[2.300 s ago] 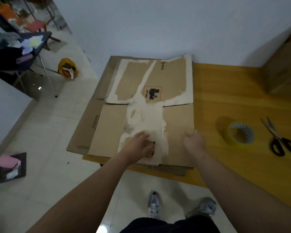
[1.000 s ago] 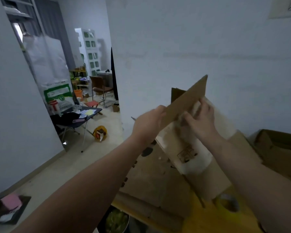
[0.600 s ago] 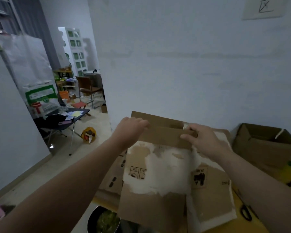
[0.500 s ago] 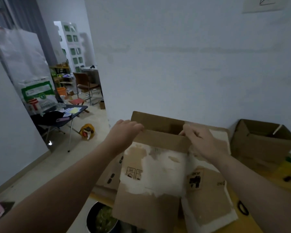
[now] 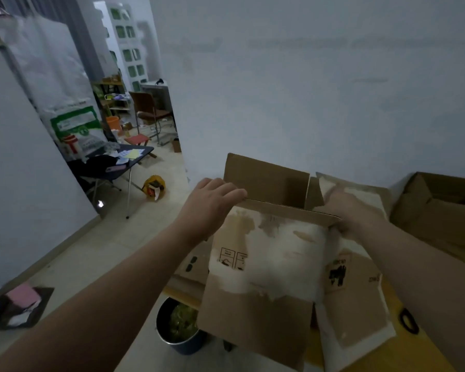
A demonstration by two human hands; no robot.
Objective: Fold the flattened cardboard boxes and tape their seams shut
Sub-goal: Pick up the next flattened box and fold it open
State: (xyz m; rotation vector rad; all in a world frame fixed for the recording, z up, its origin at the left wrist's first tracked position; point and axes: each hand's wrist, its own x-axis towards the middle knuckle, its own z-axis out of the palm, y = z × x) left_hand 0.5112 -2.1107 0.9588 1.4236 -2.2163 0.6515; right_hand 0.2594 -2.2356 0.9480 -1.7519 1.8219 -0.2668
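two hands hold one cardboard box point(image 5: 266, 264) upright over the near edge of the yellow table point(image 5: 385, 289), its top partly opened so that the brown inside of the far panel shows. the left hand point(image 5: 212, 202) lies on the top left corner of the near panel, fingers close together and bent over the edge, thumb hidden behind the card. the right hand point(image 5: 345, 210) is blurred; it grips the top right corner of the same panel, fingers curled round the edge, and how the thumb lies i cannot tell. much of the box's outer face is torn to a whitish layer, with small printed handling marks at the left and a black printed label on the panel at the right. the lower flaps hang down past the table edge. behind the box a flattened cardboard point(image 5: 192, 264) lies on the table. a scissors handle point(image 5: 408, 320) shows on the table at the right, and an open box point(image 5: 435, 210) stands at the far right by the wall. on the floor below the table edge sits a dark pot point(image 5: 183, 345) with something green inside.
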